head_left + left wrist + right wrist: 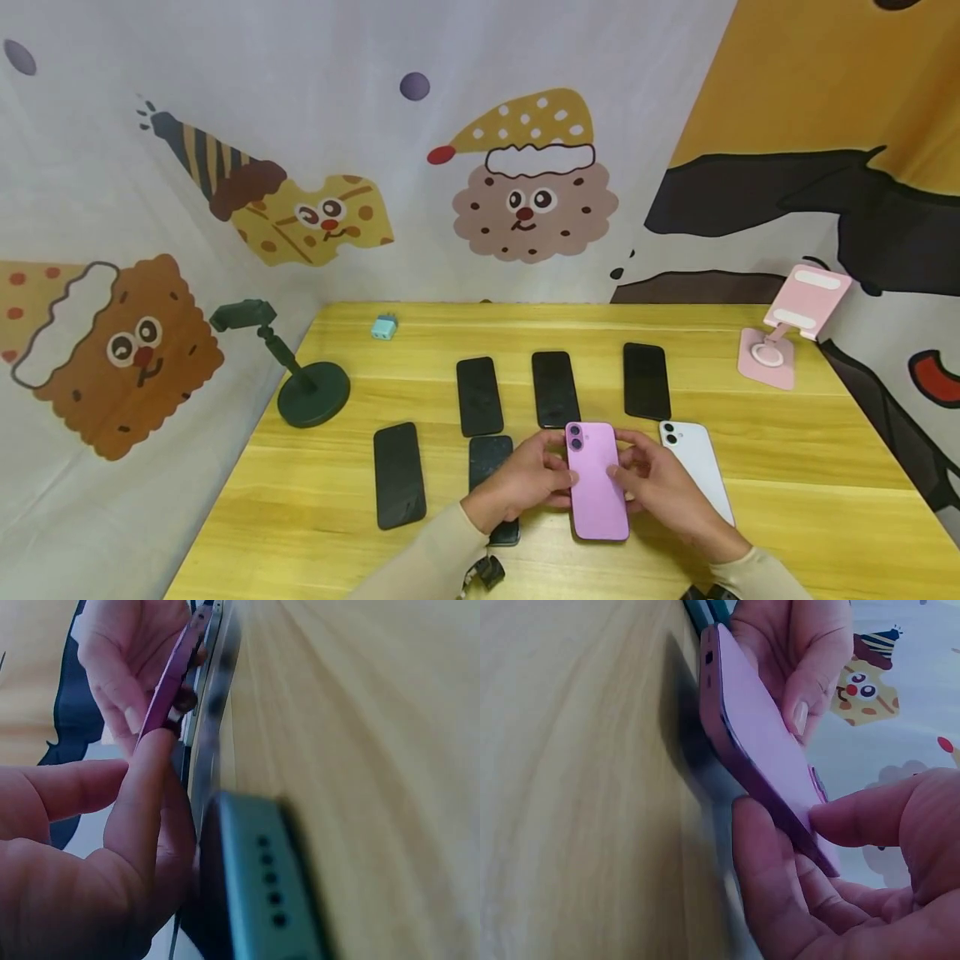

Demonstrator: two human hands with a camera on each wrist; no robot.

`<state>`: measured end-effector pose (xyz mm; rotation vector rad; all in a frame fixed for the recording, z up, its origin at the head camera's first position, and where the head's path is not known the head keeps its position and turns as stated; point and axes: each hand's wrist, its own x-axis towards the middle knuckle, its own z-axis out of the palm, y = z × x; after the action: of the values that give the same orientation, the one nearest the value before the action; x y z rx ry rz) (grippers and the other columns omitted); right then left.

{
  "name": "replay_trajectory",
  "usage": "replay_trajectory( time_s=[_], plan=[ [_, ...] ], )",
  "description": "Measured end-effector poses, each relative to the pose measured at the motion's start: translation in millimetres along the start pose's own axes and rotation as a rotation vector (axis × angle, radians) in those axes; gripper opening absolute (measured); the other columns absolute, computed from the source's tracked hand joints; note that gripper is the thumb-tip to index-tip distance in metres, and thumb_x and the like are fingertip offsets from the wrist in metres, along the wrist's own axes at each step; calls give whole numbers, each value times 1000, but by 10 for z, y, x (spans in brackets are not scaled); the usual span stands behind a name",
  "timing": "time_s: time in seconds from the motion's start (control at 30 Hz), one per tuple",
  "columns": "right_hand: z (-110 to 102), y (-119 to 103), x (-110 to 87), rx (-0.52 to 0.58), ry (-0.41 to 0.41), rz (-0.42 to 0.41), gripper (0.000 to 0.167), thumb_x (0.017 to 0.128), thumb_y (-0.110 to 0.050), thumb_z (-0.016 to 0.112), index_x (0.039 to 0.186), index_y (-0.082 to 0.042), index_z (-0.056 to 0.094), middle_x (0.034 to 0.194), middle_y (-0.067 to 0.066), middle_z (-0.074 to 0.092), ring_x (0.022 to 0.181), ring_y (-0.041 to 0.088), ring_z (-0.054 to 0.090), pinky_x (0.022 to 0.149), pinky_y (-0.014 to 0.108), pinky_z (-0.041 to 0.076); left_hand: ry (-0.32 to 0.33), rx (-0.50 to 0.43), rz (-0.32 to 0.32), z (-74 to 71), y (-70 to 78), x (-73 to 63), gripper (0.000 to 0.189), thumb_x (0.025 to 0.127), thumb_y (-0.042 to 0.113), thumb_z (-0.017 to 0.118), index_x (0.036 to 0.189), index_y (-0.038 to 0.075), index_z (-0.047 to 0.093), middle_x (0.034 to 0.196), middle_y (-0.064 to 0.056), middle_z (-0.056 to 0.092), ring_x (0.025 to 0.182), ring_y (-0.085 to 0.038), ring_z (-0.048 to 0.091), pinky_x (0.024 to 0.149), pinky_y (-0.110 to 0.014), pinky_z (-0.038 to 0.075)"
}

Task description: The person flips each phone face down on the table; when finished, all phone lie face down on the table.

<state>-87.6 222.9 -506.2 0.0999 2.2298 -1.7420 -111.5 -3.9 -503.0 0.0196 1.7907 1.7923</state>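
Observation:
A pink phone [597,492] is held just above the table, its back and two camera lenses facing up. My left hand [528,477] pinches its left edge, thumb on the back and fingers beneath. On the opposite edge my right hand [660,483] grips it the same way. In the right wrist view the pink phone [761,727] is tilted, with a gap between it and the tabletop. A dark phone [491,457] lies partly hidden under the left forearm; its teal edge [262,885] looms close in the left wrist view. The right hand partly covers a white phone [701,467].
Three dark phones lie in a back row, one being this middle phone [555,387]. Another dark phone [400,475] lies at left. A green stand [313,393], a light-blue charger plug [384,327] and a pink stand [806,300] stand farther back. Patterned cloth [315,50] hangs behind the table.

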Motion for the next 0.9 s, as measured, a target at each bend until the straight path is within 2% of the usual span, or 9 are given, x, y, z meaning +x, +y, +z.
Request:
replay_trajectory(
  time_s=[0.07, 0.27, 0.37, 0.43, 0.6, 0.77, 0.9],
  plan=[
    [6, 9, -4, -9, 1, 2, 64, 99, -4, 71, 155, 2, 41, 108, 21, 64, 87, 26, 67, 62, 44, 65, 6, 32, 2, -4, 1, -2, 46, 97, -3, 72, 137, 8, 55, 102, -13, 62, 79, -22, 71, 71, -40, 67],
    [43, 19, 9, -95, 27, 39, 61, 97, -1, 72, 153, 2, 47, 98, 16, 64, 80, 24, 67, 60, 41, 65, 44, 231, 57, -17, 17, -32, 38, 97, -1, 72, 132, 7, 58, 96, -8, 65, 70, -17, 68, 64, -33, 63],
    [65, 10, 17, -173, 52, 34, 59, 96, -1, 74, 150, 2, 52, 97, 13, 64, 78, 21, 67, 58, 37, 64, 54, 302, 82, -26, 44, -49, 41, 96, 1, 74, 134, 2, 60, 94, -5, 67, 68, -16, 68, 61, -29, 60],
    [74, -2, 16, -255, 74, -6, 56, 94, -3, 76, 146, 4, 56, 96, 11, 66, 78, 18, 66, 56, 33, 62, 54, 335, 88, -32, 67, -56, 44, 95, 3, 76, 137, 0, 62, 93, -3, 68, 69, -15, 69, 61, -27, 59],
    [77, -24, 6, -389, 126, -76, 49, 90, -6, 82, 134, 6, 66, 95, 6, 69, 77, 13, 65, 55, 26, 58, 50, 395, 76, -33, 111, -58, 40, 95, 8, 77, 134, 1, 68, 88, 0, 66, 67, -14, 70, 56, -22, 53],
    [58, -20, 2, -372, 130, -69, 48, 90, -6, 81, 135, 5, 67, 101, 7, 73, 81, 12, 69, 60, 25, 60, 60, 419, 81, -10, 131, -54, 20, 98, 14, 74, 115, 4, 75, 79, 2, 61, 60, -12, 64, 50, -20, 43],
    [33, -25, 7, -383, 141, -96, 48, 93, -7, 79, 138, 4, 66, 112, 9, 78, 91, 14, 73, 70, 22, 60, 74, 410, 98, 8, 151, -62, 27, 100, 13, 71, 124, 1, 73, 81, 2, 62, 64, -11, 62, 53, -20, 45]
  ],
)
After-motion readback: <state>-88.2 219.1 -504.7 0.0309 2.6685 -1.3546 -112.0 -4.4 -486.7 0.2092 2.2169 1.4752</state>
